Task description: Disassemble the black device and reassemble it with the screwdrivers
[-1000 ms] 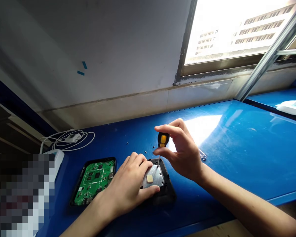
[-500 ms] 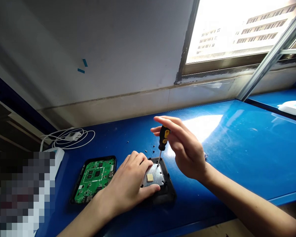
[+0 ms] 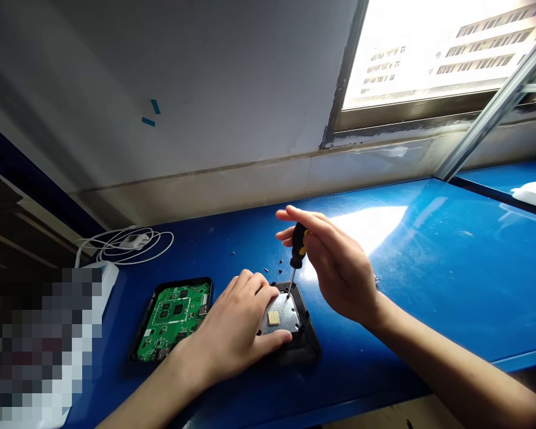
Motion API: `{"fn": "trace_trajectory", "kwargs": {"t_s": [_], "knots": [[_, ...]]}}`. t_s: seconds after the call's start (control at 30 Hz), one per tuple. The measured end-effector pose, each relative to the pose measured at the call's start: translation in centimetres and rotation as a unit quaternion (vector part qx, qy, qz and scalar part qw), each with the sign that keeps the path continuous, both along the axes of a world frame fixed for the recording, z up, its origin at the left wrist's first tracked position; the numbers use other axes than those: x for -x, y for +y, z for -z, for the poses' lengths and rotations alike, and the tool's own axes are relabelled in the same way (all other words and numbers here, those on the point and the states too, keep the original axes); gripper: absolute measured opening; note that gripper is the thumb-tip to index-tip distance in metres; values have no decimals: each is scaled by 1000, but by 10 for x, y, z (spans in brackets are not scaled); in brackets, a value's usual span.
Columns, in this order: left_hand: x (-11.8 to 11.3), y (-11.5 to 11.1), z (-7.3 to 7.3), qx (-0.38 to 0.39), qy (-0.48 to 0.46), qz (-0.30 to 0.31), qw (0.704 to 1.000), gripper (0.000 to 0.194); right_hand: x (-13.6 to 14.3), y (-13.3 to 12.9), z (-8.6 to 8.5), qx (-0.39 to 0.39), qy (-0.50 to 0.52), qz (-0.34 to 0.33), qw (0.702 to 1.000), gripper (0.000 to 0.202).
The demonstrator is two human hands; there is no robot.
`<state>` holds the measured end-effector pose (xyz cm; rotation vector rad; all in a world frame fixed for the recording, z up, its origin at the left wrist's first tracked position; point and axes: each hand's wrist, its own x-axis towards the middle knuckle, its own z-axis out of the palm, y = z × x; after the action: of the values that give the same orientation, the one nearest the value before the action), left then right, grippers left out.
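My right hand holds a black-and-yellow screwdriver by its handle, between thumb and fingers. Its shaft slants down to a corner of a metal plate and the tip touches a screw spot there. The plate, with a beige square pad, lies inside a black plastic cover. Over the cover's left part rests my left hand, gripping it with thumb and fingers on either side and hiding that part. Left of this hand lies the other black casing half with a green circuit board.
Several small screws lie on the blue table just beyond the cover. At the back left is a coiled white cable with a plug. A white object stands at the left edge. Behind the table rises a wall.
The screwdriver's handle has turned in my right hand, with less yellow showing now. Its tip stays at the same corner. My left hand keeps its place on the cover. The view has shifted slightly.
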<state>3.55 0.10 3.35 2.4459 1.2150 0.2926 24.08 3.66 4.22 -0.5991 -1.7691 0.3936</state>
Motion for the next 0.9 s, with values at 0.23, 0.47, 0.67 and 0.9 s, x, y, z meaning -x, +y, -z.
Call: {"fn": "trace_trajectory", "kwargs": {"t_s": [0.23,0.47,0.67,0.9], "knots": [[0,2,0,4,6,7,1000,34,-2,6,4,-27,33,66,997,34],[0,1,1,-14,0,5,1000,35,-2,1,-1,-16,5,-13,1000,42],[0,1,0,-8,11,9,1000,32,-2,5,0,-44,28,35,998,29],[0,1,2,-14,1,6,1000,34,-2,4,2,-3,6,-22,1000,41]]}}
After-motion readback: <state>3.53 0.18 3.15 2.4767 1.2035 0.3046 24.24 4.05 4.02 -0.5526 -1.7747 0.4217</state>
